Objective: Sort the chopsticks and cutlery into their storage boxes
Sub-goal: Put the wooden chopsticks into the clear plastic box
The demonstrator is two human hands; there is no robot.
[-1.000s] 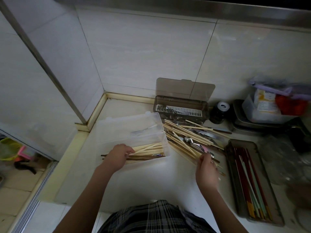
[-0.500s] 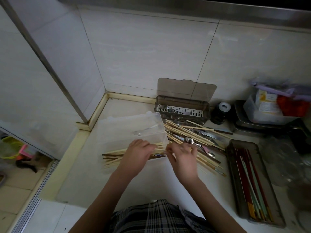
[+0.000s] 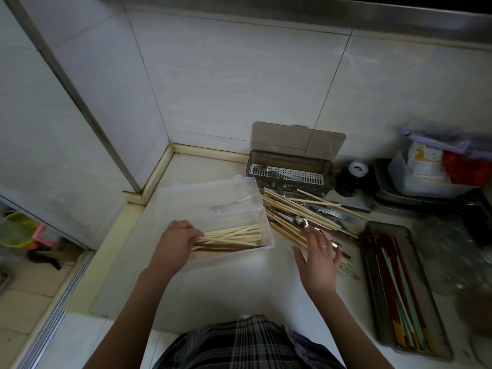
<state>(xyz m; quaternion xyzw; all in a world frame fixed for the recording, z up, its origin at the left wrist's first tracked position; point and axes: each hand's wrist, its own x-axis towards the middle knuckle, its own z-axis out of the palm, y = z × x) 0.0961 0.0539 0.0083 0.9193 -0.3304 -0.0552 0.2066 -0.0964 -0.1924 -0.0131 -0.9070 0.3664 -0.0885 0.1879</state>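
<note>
My left hand [image 3: 174,243] grasps the ends of bamboo chopsticks [image 3: 234,237] lying in the clear box [image 3: 267,242]; my right hand [image 3: 319,255], fingers spread, rests on the loose pile [image 3: 300,211]. Light, stiff, prone to rolling; I judge a mid-shaft pinch best.

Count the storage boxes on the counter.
3. A clear box under the left hand, a smoky lidded box against the wall, and a grey tray at right holding coloured chopsticks.
</note>
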